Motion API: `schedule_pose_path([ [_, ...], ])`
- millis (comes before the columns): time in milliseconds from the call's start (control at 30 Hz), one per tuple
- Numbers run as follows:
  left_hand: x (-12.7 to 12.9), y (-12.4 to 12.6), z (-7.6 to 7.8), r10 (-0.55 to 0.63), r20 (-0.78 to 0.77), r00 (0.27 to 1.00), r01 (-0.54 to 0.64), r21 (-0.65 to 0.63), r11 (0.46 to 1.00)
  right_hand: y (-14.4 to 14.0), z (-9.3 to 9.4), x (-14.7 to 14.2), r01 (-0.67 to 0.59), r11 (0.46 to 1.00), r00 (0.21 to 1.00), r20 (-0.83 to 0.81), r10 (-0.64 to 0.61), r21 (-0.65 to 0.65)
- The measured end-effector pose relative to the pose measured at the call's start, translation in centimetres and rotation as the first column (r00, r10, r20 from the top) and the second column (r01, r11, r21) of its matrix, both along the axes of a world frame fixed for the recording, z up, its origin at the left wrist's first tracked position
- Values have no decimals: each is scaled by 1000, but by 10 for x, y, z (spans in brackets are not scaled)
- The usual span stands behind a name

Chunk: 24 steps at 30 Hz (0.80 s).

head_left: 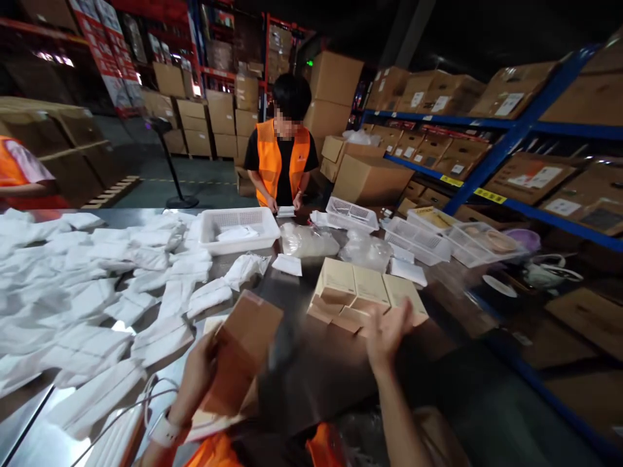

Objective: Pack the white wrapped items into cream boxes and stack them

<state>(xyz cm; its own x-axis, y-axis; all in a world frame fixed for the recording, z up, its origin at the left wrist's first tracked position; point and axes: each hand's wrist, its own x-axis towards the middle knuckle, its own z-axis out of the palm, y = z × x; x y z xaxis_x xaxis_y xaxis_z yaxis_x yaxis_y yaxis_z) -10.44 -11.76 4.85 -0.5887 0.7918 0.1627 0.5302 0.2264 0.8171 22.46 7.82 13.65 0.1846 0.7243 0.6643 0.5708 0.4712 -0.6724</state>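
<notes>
One brown carton [241, 350] gripped in left hand [197, 376]; right hand [387, 331] open, blurred, near perhaps three boxes [367, 285].

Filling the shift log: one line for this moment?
left hand: holds brown box | right hand: open, by beige boxes | co-worker opposite

No text is being made out legibly: white labels on the brown cardboard cartons [516, 97] at far right and the red-and-white banner [104, 52] at far left are being blurred beyond reading.
</notes>
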Motion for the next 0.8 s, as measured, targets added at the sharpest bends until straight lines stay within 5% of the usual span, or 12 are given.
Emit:
schedule_pose_path([
  [33,6,2,10,-95,31,995,94,20,995,-20,-1,-18,-219,967,959,210,189,129],
  [67,12,4,19,-191,54,980,189,38,981,-38,-2,-35,-458,882,815,450,365,112],
  [100,18,5,28,-274,83,958,270,55,961,-54,-1,-48,-553,832,683,594,425,41],
  [167,27,5,42,-369,180,912,358,93,929,-77,1,-65,-558,826,588,666,459,-78],
  [267,35,5,54,-392,308,867,375,115,920,-86,6,-62,-467,842,624,574,530,-270],
  [400,51,7,57,-358,230,905,351,70,934,-77,2,-53,-485,764,640,423,642,-425],
  [467,63,9,58,-396,285,873,405,28,914,-74,-5,-60,-507,783,665,415,621,-359],
  [533,72,11,61,-417,393,819,459,-13,888,-76,-14,-71,-425,883,762,449,467,-197],
  [633,75,9,71,-350,505,788,403,7,915,-86,-26,-85,-317,947,856,416,308,-50],
  [700,71,5,79,-374,633,678,381,133,915,-92,-27,-88,-430,892,835,313,452,-140],
  [767,66,0,85,-436,684,585,370,253,894,-96,-20,-84,-582,762,765,127,631,-284],
  [800,64,-1,87,-448,668,594,356,281,891,-98,-14,-82,-639,689,726,28,687,-341],
])
